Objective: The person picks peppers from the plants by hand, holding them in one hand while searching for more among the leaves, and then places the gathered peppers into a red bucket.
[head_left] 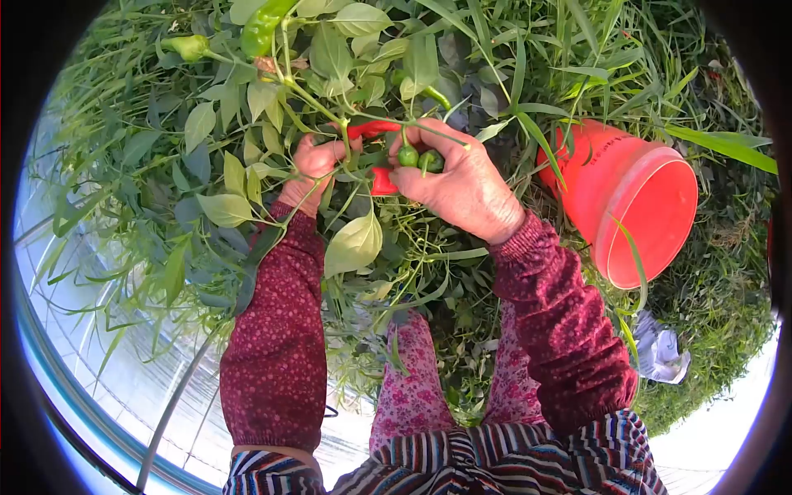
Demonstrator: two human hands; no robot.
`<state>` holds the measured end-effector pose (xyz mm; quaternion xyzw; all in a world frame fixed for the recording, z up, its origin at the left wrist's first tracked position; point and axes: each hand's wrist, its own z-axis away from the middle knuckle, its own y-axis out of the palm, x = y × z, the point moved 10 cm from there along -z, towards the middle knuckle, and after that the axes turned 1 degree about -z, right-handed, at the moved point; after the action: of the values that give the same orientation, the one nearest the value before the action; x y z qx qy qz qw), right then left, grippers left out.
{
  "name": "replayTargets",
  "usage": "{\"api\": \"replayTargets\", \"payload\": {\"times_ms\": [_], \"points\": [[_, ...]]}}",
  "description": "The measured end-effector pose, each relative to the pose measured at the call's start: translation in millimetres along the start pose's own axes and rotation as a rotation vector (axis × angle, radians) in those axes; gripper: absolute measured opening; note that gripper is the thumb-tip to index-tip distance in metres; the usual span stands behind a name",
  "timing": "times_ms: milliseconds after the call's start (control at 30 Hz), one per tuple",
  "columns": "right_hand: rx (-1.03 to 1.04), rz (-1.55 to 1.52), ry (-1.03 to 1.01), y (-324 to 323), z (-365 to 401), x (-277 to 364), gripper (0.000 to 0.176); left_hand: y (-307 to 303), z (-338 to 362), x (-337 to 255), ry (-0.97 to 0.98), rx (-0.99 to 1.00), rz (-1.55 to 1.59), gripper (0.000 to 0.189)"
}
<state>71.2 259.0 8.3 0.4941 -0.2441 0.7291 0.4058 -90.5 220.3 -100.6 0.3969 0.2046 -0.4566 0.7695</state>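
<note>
My left hand [316, 165] is among the pepper plant's leaves, its thumb and fingers closed beside a green stem [344, 130]. What lies between those fingers is hidden. A long red pepper [375, 129] runs from just above my left fingertips to my right fingers. My right hand [466, 183] is curled around small green peppers [431, 161], which show between its thumb and fingers. A second red piece of pepper [382, 181] shows below, by my right thumb tip. Higher on the plant hangs a large light-green pepper [262, 29], with another green pepper [188, 47] to its left.
A red bucket [582, 173] lies tilted in the grass to the right, its mouth toward me. A crumpled whitish plastic bag [660, 351] is below it. Tall grass [577, 49] surrounds the plant. Pale sheeting [115, 330] with thin bars is at left.
</note>
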Motion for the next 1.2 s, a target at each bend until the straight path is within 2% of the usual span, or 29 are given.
{"api": "replayTargets", "payload": {"times_ms": [33, 67, 133, 200, 267, 333, 400, 467, 533, 600, 667, 733, 833, 967, 1033, 1167, 1200], "points": [[0.010, -0.225, 0.002, 14.2, 1.9, -6.9, 0.024, 8.4, -0.7, -10.1, 0.053, 0.082, -0.117, 0.020], [0.027, -0.031, -0.017, 21.8, 0.0, -4.1, 0.026, 11.1, -0.6, -10.7, 0.047, 0.082, -0.121, 0.020], [0.045, 0.150, 0.066, 28.3, 6.4, -8.0, 0.028, 3.5, 0.5, -8.1, 0.020, -0.080, -0.163, 0.017], [0.006, 0.208, 0.122, 33.0, 8.3, -16.9, 0.030, 5.7, -0.6, -5.5, -0.029, -0.002, -0.137, 0.019], [-0.063, -0.036, 0.053, 39.5, 10.0, -31.1, 0.032, 11.7, -0.6, -5.7, -0.016, 0.012, -0.147, 0.019], [-0.044, -0.056, 0.121, 45.0, 13.2, -35.0, 0.030, 14.0, -1.6, -4.0, -0.007, 0.025, -0.158, 0.020], [0.083, -0.278, 0.197, 60.3, 18.4, -38.9, 0.027, 17.0, -2.0, -5.5, -0.010, 0.034, -0.171, 0.020], [0.066, -0.324, 0.146, 57.9, 25.2, -25.0, 0.021, 17.4, -1.4, -6.2, -0.007, 0.041, -0.174, 0.020], [0.136, -0.645, 0.395, 69.5, 38.2, -29.6, 0.020, 17.4, -0.6, -2.4, -0.012, 0.052, -0.195, 0.020], [0.108, -0.593, 0.379, 59.6, 41.2, -20.5, 0.018, 22.6, 0.7, -0.4, -0.010, 0.067, -0.218, 0.020], [0.172, -0.753, 0.516, 65.2, 51.3, -22.3, 0.019, 26.7, 2.0, 4.4, -0.006, 0.087, -0.247, 0.021], [0.140, -0.794, 0.516, 68.7, 54.3, -32.7, 0.020, 29.3, 3.6, 9.0, -0.009, 0.103, -0.274, 0.021], [0.177, -0.589, 0.535, 64.5, 58.8, -44.0, 0.030, 31.3, 2.1, 9.2, -0.015, 0.126, -0.302, 0.021], [0.160, -0.613, 0.534, 64.6, 59.1, -42.2, 0.024, 30.0, 5.1, 10.9, -0.027, 0.141, -0.329, 0.022], [0.127, -0.664, 0.311, 59.0, 50.9, -27.4, 0.019, 27.9, 7.7, 11.5, -0.030, 0.143, -0.334, 0.022], [0.221, -0.697, 0.479, 75.6, 70.9, -34.6, 0.017, 21.9, 7.1, 8.6, -0.029, 0.134, -0.331, 0.022], [0.353, -0.535, 0.199, 95.3, 82.3, 0.7, 0.016, 19.7, 4.7, 6.4, -0.031, 0.133, -0.320, 0.023]]}}
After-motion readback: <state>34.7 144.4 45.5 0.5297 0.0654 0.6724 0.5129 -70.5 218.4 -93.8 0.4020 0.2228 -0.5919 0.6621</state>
